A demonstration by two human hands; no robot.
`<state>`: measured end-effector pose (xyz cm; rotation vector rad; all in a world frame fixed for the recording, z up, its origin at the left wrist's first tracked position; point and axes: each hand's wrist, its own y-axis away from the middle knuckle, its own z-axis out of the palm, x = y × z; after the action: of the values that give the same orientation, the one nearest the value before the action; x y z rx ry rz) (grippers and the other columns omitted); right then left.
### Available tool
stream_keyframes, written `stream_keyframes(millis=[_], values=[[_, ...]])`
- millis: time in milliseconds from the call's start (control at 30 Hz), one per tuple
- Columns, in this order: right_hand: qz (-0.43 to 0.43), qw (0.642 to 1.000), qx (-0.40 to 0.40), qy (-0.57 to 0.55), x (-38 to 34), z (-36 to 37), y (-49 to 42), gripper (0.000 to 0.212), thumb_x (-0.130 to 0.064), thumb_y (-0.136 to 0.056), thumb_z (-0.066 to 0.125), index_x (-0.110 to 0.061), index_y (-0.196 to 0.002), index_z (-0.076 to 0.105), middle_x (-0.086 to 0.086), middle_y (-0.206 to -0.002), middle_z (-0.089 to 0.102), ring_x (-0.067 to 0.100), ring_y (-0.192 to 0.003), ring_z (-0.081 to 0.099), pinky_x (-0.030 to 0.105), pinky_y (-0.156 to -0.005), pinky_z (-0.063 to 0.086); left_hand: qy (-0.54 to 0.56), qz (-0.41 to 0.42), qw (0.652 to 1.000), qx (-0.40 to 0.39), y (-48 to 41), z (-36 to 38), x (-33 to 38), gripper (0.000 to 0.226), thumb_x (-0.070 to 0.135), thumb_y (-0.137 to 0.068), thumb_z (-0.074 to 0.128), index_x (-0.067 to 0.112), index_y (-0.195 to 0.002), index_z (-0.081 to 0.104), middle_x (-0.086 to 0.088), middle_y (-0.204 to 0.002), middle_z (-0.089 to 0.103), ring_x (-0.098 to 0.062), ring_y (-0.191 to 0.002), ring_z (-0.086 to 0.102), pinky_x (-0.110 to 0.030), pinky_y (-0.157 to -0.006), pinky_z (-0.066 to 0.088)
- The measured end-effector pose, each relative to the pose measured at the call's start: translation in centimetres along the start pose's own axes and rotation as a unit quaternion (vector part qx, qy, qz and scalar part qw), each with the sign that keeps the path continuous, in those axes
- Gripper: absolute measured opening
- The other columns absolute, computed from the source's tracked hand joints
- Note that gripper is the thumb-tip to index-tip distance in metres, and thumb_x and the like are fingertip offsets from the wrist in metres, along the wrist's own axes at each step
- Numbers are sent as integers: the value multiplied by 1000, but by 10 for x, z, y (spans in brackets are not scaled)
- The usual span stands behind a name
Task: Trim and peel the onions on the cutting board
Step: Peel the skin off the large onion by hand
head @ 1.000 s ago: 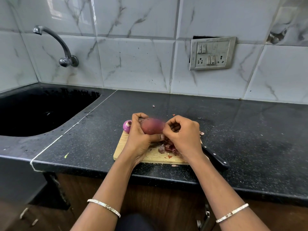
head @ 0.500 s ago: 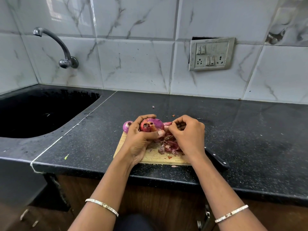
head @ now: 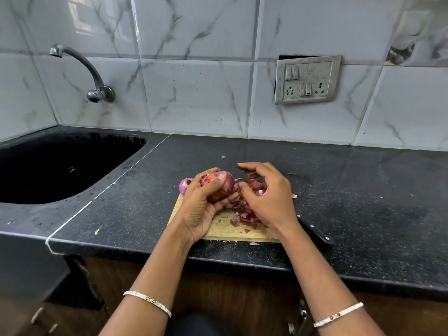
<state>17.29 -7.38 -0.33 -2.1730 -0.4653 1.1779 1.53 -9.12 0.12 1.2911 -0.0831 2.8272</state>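
Observation:
A red onion [head: 221,189] with part of its skin torn back is gripped in my left hand [head: 201,207] above the wooden cutting board [head: 225,230]. My right hand [head: 269,197] hovers just right of it, fingers spread and loosely bent over a pile of onion skins [head: 246,215]; a loose curl of skin lies between its thumb and fingers. A second, purple peeled onion [head: 184,186] sits at the board's far left corner, partly hidden behind my left fingers.
A black-handled knife [head: 317,232] lies at the board's right edge, blade hidden under my right wrist. The black sink [head: 60,163] with a tap [head: 80,66] is to the left. A switch plate [head: 306,80] is on the tiled wall. The counter's front edge is close.
My right hand pulled a strip of skin off the onion toward the right and its fingers have spread apart. My left hand turned the onion slightly and still holds it.

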Motion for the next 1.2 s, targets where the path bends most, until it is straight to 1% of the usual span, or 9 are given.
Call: stream_keyframes(millis=[100,200,333,467,567,767,867,1000,1200], values=[[-23,999,-2,23,2,2,0,31,-13,-85,76,-23,-114,76,-14,-111,72,5,-107,64,32,-97,52,-15,-3,1000,7,-1,-1,0,44,8,-90,68,3,-131,54,-20,-113,65,-24,-80,76,-31,-69,65],[-35,998,19,49,6,3,-1,18,-14,-87,76,-22,-103,80,-11,-99,75,8,-99,63,32,-92,51,-38,-5,999,9,0,-1,0,41,10,-94,66,2,-131,53,-19,-105,67,-23,-70,73,-25,-58,61],[-52,995,31,84,6,4,0,11,-17,-87,76,-23,-95,80,-13,-91,75,8,-93,61,24,-84,46,-59,-6,998,3,1,0,3,19,22,-96,64,7,-109,62,-12,-82,75,-24,-68,69,-24,-54,58],[-38,995,38,81,6,3,1,10,-17,-86,77,-25,-92,81,-15,-88,74,9,-94,61,23,-84,45,12,-8,999,40,-3,-3,3,19,19,-98,54,4,-107,61,-23,-103,65,-33,-79,66,-28,-54,58],[-12,994,45,96,7,2,1,12,-17,-86,77,-25,-93,81,-13,-89,74,10,-95,60,27,-85,47,25,-8,998,51,-5,-4,2,24,17,-98,47,3,-115,57,-26,-115,61,-35,-84,65,-31,-56,59],[17,997,58,52,5,0,0,29,-19,-84,70,-28,-110,78,-14,-106,69,6,-102,56,17,-92,42,-12,-4,999,33,-4,-1,-1,20,5,-98,49,5,-117,58,-16,-101,67,-25,-70,75,-40,-67,64],[33,999,18,-18,1,-1,0,17,-25,-88,73,-23,-103,80,-13,-99,74,-1,-92,65,6,-80,44,-38,5,999,26,-5,-1,-4,36,-6,-95,50,7,-128,53,-17,-107,64,-25,-75,75,-45,-75,64],[70,996,-45,-41,1,0,0,13,-29,-90,76,-23,-100,82,-14,-85,77,-3,-80,69,7,-69,47,-51,11,999,11,-6,-4,-5,46,-20,-89,53,13,-122,54,-20,-104,67,-31,-89,70,-49,-90,61],[92,994,-46,-43,2,1,1,11,-31,-91,76,-25,-96,83,-17,-82,77,-4,-78,70,12,-71,51,-58,23,998,-19,-6,-6,-7,54,-26,-84,56,17,-117,54,-14,-89,73,-26,-81,73,-45,-84,63]])
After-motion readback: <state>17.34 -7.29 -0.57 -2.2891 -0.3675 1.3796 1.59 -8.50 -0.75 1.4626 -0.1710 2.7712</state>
